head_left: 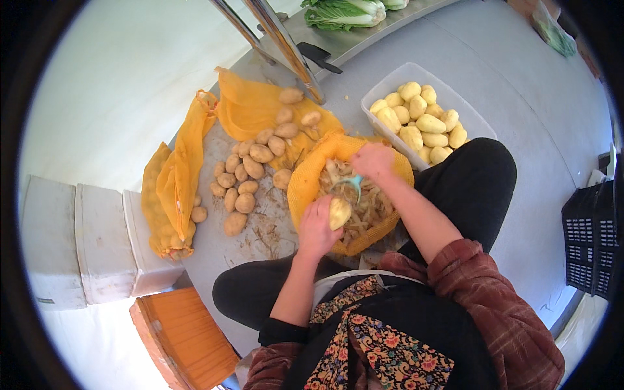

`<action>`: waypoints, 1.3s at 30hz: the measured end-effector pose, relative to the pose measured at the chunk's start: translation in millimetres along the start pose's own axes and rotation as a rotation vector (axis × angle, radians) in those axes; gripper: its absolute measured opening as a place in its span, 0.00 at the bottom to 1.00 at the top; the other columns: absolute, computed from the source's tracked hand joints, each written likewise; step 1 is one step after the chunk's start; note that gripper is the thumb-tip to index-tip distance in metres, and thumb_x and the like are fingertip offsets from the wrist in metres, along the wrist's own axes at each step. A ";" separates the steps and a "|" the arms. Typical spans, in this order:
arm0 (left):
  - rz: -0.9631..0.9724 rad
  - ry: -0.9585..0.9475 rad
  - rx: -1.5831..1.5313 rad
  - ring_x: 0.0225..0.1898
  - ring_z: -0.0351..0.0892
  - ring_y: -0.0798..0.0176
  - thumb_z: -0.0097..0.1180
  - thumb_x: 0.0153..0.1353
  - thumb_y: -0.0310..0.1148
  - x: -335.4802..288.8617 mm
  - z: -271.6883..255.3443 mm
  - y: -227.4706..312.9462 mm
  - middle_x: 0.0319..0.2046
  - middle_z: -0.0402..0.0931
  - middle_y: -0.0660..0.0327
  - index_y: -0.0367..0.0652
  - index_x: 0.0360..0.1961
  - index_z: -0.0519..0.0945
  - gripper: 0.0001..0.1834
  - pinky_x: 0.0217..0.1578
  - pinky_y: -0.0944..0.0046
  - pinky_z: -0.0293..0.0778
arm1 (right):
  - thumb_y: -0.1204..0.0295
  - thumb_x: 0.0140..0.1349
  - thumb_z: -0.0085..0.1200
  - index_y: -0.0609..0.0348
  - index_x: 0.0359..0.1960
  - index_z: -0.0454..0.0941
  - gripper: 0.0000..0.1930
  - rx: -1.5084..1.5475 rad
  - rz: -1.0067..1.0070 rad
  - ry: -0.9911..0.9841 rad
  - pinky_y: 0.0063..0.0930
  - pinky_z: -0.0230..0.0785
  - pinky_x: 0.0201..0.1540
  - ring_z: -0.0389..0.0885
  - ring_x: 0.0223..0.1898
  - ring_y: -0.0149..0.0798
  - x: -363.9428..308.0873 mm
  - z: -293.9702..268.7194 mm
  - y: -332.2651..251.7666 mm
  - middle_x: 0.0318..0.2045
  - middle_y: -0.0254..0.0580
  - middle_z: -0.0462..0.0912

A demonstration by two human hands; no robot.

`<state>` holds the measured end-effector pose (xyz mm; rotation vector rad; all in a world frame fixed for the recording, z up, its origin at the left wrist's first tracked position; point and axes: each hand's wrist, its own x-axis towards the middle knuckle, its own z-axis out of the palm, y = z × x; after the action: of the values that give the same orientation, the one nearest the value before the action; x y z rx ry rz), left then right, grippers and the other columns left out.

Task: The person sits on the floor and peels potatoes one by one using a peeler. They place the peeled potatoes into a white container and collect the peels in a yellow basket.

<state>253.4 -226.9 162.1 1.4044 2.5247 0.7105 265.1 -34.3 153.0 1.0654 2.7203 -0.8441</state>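
My left hand is closed round a pale, mostly peeled potato, held above a yellow mesh sack. Inside the sack's rolled-open mouth lies a heap of potato peelings. My right hand grips a light-blue peeler; its head is close to the potato, and I cannot tell whether they touch. Unpeeled potatoes are spread on the floor left of the sack, some on a flattened orange mesh bag. To the right, a clear plastic tub holds several peeled potatoes.
A second orange mesh bag leans by white boxes at left. An orange crate is at lower left, a black crate at far right. Metal legs rise beside a low shelf with cabbage and a black-handled tool.
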 end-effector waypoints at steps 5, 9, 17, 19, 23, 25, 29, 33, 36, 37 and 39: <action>-0.007 0.074 -0.194 0.43 0.65 0.50 0.60 0.31 0.27 3.1 -4.4 1.0 0.39 0.66 0.52 0.40 0.45 0.63 0.33 0.44 0.60 0.62 | 0.59 0.47 0.41 0.62 0.24 0.76 0.18 0.085 0.077 0.063 0.34 0.67 0.36 0.75 0.33 0.47 9.3 -5.2 13.6 0.27 0.50 0.77; -0.080 0.137 -0.288 0.42 0.66 0.52 0.60 0.32 0.26 5.2 -1.8 -2.4 0.38 0.67 0.53 0.39 0.45 0.64 0.33 0.44 0.62 0.62 | 0.58 0.46 0.42 0.62 0.23 0.76 0.19 0.246 -0.084 -0.042 0.34 0.67 0.36 0.75 0.33 0.49 2.3 -5.8 6.6 0.27 0.50 0.76; -0.102 0.142 -0.500 0.43 0.67 0.61 0.62 0.32 0.25 0.4 -1.7 -3.0 0.40 0.66 0.56 0.39 0.46 0.63 0.34 0.44 0.67 0.63 | 0.59 0.44 0.43 0.58 0.20 0.77 0.16 0.239 0.038 0.162 0.34 0.68 0.31 0.75 0.27 0.48 7.8 6.4 11.4 0.22 0.49 0.76; -0.137 0.158 -0.556 0.43 0.67 0.61 0.62 0.33 0.26 1.0 -2.1 -2.0 0.40 0.66 0.56 0.39 0.46 0.63 0.34 0.44 0.67 0.63 | 0.59 0.44 0.43 0.57 0.18 0.77 0.16 0.246 0.003 0.227 0.34 0.68 0.30 0.75 0.25 0.48 7.2 5.8 12.5 0.20 0.48 0.76; -0.172 0.180 -0.489 0.43 0.67 0.60 0.62 0.33 0.25 2.5 -0.2 -1.0 0.40 0.66 0.55 0.38 0.46 0.62 0.34 0.44 0.66 0.63 | 0.59 0.43 0.43 0.56 0.14 0.77 0.15 0.344 -0.112 0.186 0.34 0.67 0.28 0.74 0.22 0.47 0.6 3.6 7.3 0.17 0.47 0.75; -0.190 0.172 -0.505 0.43 0.67 0.60 0.62 0.33 0.25 1.9 1.1 -1.0 0.40 0.66 0.56 0.38 0.46 0.62 0.35 0.45 0.66 0.63 | 0.60 0.43 0.44 0.56 0.13 0.76 0.15 0.369 -0.133 0.152 0.34 0.67 0.27 0.74 0.22 0.47 -2.0 4.5 4.2 0.16 0.47 0.74; -0.298 0.129 -0.803 0.43 0.66 0.62 0.62 0.33 0.24 0.2 1.5 -2.3 0.40 0.66 0.57 0.39 0.46 0.62 0.35 0.44 0.67 0.63 | 0.60 0.42 0.44 0.57 0.13 0.76 0.14 0.290 -0.129 0.341 0.33 0.67 0.27 0.74 0.22 0.47 0.0 7.5 4.7 0.16 0.46 0.74; -0.250 0.157 -0.732 0.43 0.66 0.65 0.62 0.33 0.25 1.0 -0.6 -4.0 0.40 0.66 0.59 0.39 0.47 0.62 0.35 0.45 0.67 0.63 | 0.60 0.42 0.44 0.57 0.14 0.76 0.15 0.268 -0.057 0.434 0.33 0.67 0.27 0.74 0.23 0.47 4.6 6.3 8.2 0.17 0.46 0.75; -0.255 0.135 -0.702 0.43 0.66 0.65 0.62 0.33 0.24 2.0 0.6 -4.4 0.40 0.66 0.60 0.40 0.46 0.62 0.34 0.44 0.67 0.63 | 0.60 0.42 0.44 0.57 0.14 0.76 0.15 0.358 -0.147 0.155 0.34 0.68 0.27 0.75 0.23 0.47 3.3 8.9 6.2 0.17 0.47 0.75; -0.234 0.131 -0.655 0.43 0.66 0.65 0.62 0.33 0.24 1.9 1.0 -4.7 0.40 0.66 0.60 0.40 0.46 0.62 0.34 0.44 0.67 0.63 | 0.60 0.42 0.44 0.57 0.14 0.76 0.15 0.310 -0.151 0.168 0.34 0.68 0.27 0.75 0.23 0.47 2.3 10.8 4.6 0.17 0.47 0.75; -0.174 0.109 -0.555 0.43 0.66 0.64 0.61 0.33 0.24 1.1 2.1 -5.4 0.40 0.66 0.60 0.40 0.46 0.63 0.34 0.44 0.67 0.63 | 0.60 0.43 0.44 0.57 0.14 0.76 0.15 0.243 -0.208 0.176 0.34 0.68 0.27 0.75 0.22 0.46 1.7 14.9 3.4 0.17 0.47 0.75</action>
<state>249.5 -227.7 157.7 0.9652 2.2248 1.3450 264.5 -39.2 138.5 0.9465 2.9747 -1.1921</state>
